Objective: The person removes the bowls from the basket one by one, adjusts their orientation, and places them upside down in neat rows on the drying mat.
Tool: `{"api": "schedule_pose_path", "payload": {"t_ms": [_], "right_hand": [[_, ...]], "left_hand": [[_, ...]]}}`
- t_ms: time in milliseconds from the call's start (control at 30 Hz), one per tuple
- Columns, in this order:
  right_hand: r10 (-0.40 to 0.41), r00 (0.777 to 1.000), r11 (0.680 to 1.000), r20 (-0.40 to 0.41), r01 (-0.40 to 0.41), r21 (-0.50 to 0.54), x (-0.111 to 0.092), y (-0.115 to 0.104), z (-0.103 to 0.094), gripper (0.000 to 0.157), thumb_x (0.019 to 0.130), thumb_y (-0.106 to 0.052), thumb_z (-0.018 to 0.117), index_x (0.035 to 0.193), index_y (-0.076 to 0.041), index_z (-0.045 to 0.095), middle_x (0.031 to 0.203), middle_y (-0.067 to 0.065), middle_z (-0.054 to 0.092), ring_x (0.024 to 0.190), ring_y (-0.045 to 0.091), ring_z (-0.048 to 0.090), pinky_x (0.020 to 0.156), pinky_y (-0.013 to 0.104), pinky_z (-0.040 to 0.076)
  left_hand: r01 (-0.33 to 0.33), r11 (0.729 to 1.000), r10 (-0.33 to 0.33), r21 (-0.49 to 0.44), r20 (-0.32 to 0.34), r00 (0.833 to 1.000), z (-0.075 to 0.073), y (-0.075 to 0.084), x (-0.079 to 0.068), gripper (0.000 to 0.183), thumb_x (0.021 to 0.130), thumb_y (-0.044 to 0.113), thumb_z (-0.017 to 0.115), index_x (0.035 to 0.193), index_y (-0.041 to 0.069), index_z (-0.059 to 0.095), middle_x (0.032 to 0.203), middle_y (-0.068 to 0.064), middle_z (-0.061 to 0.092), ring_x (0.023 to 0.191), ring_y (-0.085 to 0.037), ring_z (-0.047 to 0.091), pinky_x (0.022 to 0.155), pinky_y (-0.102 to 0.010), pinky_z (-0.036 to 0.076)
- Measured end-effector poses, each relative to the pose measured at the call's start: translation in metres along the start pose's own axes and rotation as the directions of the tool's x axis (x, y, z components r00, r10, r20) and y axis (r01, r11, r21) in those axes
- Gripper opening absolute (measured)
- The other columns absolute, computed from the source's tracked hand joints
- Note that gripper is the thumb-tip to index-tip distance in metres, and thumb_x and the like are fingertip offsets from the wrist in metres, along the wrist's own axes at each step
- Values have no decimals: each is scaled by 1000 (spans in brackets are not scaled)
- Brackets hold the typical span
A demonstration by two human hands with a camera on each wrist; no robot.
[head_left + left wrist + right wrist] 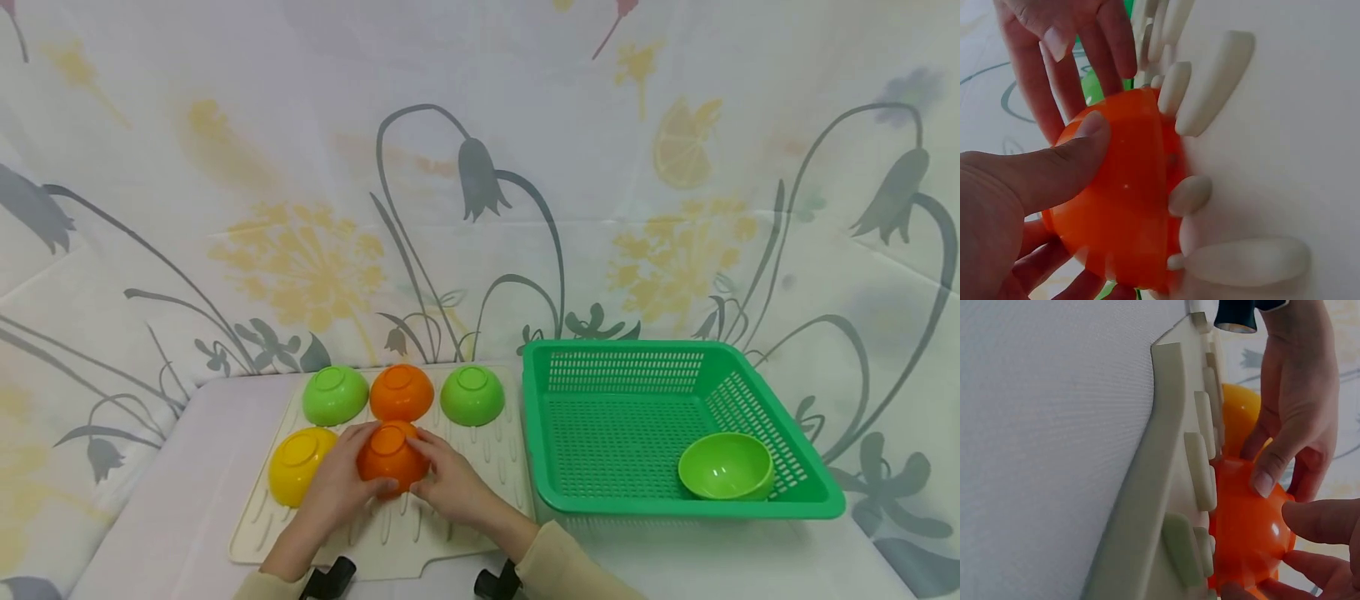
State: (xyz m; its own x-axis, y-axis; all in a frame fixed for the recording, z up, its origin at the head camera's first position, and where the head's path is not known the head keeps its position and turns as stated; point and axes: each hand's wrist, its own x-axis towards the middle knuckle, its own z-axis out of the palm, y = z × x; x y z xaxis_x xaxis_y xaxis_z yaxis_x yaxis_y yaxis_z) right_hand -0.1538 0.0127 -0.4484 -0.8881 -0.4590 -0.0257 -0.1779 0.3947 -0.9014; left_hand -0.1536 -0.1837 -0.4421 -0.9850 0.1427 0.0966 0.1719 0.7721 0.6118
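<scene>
An orange bowl (395, 475) lies upside down on the cream ridged draining board (390, 552). In the head view my left hand (339, 487) grips its left side, and my right hand (459, 487) holds the right side. The left wrist view shows the left thumb across the wall of the orange bowl (1129, 194), fingers bent round its far side. Seen from the right wrist, thumb and fingers of the right hand (1332, 550) meet the bowl's curved side. Its rim sits right at the board's ridges.
Behind the hands stand two light green bowls (334, 397) (472, 396) and another orange bowl (402, 393), all upturned. A yellow bowl (298, 471) is left of the left hand. To the right, a green basket (615, 498) contains an upright green bowl (726, 468).
</scene>
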Motion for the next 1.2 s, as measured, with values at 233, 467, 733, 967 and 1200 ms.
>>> {"api": "schedule_pose_path", "payload": {"t_ms": [233,467,733,967,1200], "right_hand": [[-1,1000,1000,-23,1,-7,-1,3,0,60,90,1,66,147,-6,48,159,8,33,139,34,39,108,48,40],[19,996,996,-92,-11,86,-8,-3,-9,53,93,2,63,144,-5,52,149,9,47,135,31,46,106,45,43],[-28,982,977,-187,67,204,-28,-26,-36,48,96,1,59,142,-10,54,145,10,50,132,31,50,104,44,45],[-123,955,956,-271,187,225,-52,-40,-71,45,94,7,60,137,-3,56,143,13,51,131,33,48,106,41,45],[-160,921,970,-355,213,114,-89,-42,-132,42,95,2,63,137,-5,58,144,8,51,131,25,50,103,32,47]], "left_hand": [[54,998,-54,17,14,998,0,5,2,77,72,15,90,139,5,54,137,-14,52,122,-37,52,103,-59,43],[59,998,-59,-14,15,998,1,3,3,78,72,16,91,140,7,54,137,-11,52,122,-35,52,103,-58,42],[86,996,-85,-38,6,996,2,0,0,80,71,17,91,141,8,53,138,-11,51,124,-35,50,105,-59,40],[107,994,-107,-29,9,994,0,-3,0,81,71,18,91,142,10,52,139,-10,50,126,-34,49,105,-58,41],[69,997,-70,-30,-4,998,4,-2,0,80,71,20,91,140,10,53,137,-9,51,124,-33,50,105,-57,42]]}}
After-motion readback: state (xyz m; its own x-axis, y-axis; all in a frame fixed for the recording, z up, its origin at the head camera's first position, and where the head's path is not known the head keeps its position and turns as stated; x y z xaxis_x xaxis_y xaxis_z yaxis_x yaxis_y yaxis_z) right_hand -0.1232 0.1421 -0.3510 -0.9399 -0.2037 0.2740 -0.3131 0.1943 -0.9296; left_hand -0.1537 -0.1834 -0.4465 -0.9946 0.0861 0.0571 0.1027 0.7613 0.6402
